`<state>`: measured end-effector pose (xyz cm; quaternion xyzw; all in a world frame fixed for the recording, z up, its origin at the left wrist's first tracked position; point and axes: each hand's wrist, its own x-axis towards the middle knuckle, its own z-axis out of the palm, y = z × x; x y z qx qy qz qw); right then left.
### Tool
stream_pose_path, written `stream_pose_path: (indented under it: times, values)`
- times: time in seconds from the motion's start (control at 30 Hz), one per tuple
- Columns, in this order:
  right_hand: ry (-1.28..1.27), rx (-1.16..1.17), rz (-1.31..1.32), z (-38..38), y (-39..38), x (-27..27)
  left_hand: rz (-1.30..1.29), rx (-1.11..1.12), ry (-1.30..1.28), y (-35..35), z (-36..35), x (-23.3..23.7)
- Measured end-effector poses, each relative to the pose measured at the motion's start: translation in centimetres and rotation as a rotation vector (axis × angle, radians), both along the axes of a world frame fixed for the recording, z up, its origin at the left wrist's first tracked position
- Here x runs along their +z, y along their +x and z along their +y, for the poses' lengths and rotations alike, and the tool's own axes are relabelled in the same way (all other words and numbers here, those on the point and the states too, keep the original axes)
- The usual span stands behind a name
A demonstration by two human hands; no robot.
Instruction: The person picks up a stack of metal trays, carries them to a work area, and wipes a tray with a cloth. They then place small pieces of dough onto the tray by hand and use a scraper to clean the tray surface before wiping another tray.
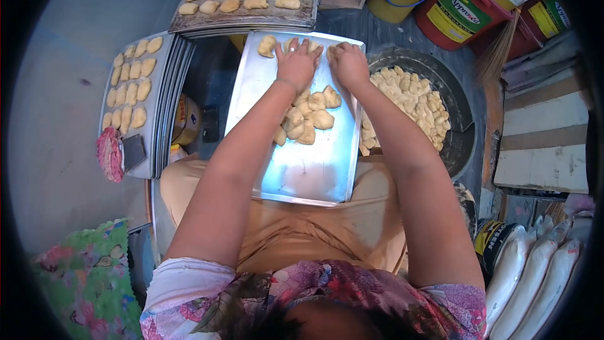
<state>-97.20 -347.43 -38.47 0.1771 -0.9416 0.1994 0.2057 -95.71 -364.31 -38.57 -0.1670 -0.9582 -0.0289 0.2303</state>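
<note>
head view, step: you're likely lining dough along the tray's (302, 176) far edge.
left hand (297, 63): flat, released, pressing dough.
right hand (348, 63): curled over dough; can't tell grip.
dough pile (308, 116): mid-tray.
next: probably calls for pinching one piece off the pile.

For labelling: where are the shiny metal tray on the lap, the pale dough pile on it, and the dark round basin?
Shiny metal tray (302, 173): head view, bare near end.
Pale dough pile (314, 118): head view, heap's middle.
Dark round basin (454, 91): head view, right wall.
</note>
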Motion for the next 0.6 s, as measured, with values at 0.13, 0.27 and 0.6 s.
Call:
stream_pose_path:
  times: [0.13, 0.27, 0.6]
  values:
    - [0.020, 0.103, 0.005, -0.5, 2.1, 2.0, -0.421, -0.044, 0.264, 5.9, -2.7, 3.4]
    - [0.020, 0.374, -0.680, 0.0, 3.8, 0.9, -0.763, -0.161, 0.523, 10.5, -7.4, 2.3]
    - [-0.618, 0.091, -0.222, 0.2, 6.7, 3.3, -0.726, -0.023, 0.886, 11.2, -8.0, 0.5]
